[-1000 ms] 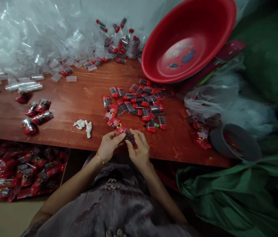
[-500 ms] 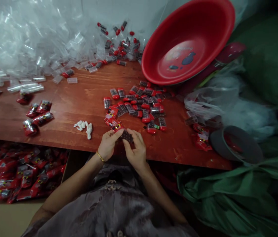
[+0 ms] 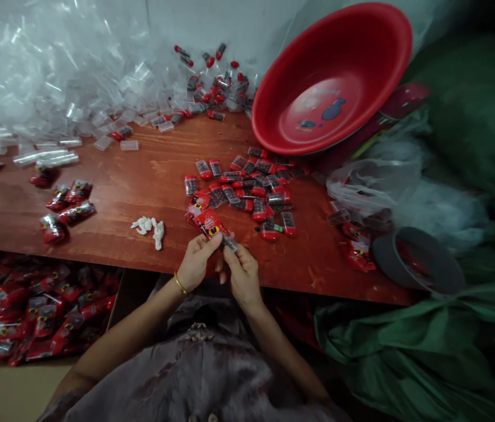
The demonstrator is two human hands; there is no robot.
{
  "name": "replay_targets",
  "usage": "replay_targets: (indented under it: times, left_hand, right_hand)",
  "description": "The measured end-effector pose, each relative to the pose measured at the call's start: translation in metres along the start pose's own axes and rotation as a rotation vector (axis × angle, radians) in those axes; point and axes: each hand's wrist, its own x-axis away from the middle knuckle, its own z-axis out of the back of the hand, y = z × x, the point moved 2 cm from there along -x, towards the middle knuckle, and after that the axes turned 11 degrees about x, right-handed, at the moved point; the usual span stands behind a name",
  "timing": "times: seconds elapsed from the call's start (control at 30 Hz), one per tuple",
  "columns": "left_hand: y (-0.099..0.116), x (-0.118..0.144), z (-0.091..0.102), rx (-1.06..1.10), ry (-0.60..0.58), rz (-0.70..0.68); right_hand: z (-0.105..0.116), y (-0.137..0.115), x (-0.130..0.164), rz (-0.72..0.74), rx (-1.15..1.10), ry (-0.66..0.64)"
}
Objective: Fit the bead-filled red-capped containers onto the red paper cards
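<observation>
Red packet (image 3: 210,221) was held above near edge of surface (image 3: 118,190), pinched by left hand (image 3: 197,258) | tube (image 3: 230,242) at its near-right end was gripped by nearer right hand (image 3: 244,272) | long axis was angled far-left to near-right | vs 0.5 s ago, printed face was turned more into view

Table (image 3: 137,179) is wood, reddish, visible grain, bit of a sheen. Basin (image 3: 352,53) looks like smooth, glossy plastic. Held wrapper (image 3: 209,221) seems to be shiny film. Bracelet (image 3: 180,283) looks like polished metal, shirt's (image 3: 198,375) a silky-looking cloth, carrier bag's (image 3: 365,181) thin, crinkly plastic.
</observation>
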Motion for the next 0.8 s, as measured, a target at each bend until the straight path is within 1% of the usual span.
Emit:
replay_targets:
  times: [0.07,0.1,0.23,0.33,0.43,0.53,0.6,0.63,0.7,0.77,0.8]
  left_hand:
    - [0.002,-0.002,-0.001,-0.002,0.06,0.0]
    - [0.002,-0.002,-0.001,-0.01,0.072,0.011]
    - [0.0,-0.005,0.0,-0.017,0.057,0.063]
    - [0.004,-0.007,0.007,0.025,0.086,0.107]
    - [0.009,-0.008,0.017,0.017,0.129,0.228]
    - [0.017,-0.008,0.028,-0.014,0.21,0.326]
    - [0.03,-0.009,0.038,-0.005,0.28,0.325]
    - [0.04,-0.011,0.046,0.011,0.323,0.289]
    - [0.07,-0.013,0.065,0.053,0.421,0.161]
    - [0.105,-0.014,0.09,0.087,0.546,-0.014]
    - [0.121,-0.013,0.103,0.106,0.595,-0.094]
  right_hand:
    - [0.001,-0.001,-0.001,0.029,0.08,-0.009]
    - [0.001,-0.001,-0.002,0.034,0.114,-0.01]
    - [0.006,0.005,-0.015,0.044,0.209,-0.031]
    - [0.009,0.012,-0.028,0.125,0.302,0.004]
    - [0.007,0.014,-0.035,0.258,0.556,0.075]
    - [0.007,0.008,-0.038,0.398,0.856,0.157]
    - [0.017,0.002,-0.041,0.509,0.97,0.229]
    - [0.025,0.0,-0.043,0.556,1.014,0.273]
    - [0.049,0.0,-0.048,0.606,1.119,0.398]
    - [0.075,0.007,-0.052,0.568,1.257,0.501]
    - [0.086,0.012,-0.054,0.515,1.314,0.536]
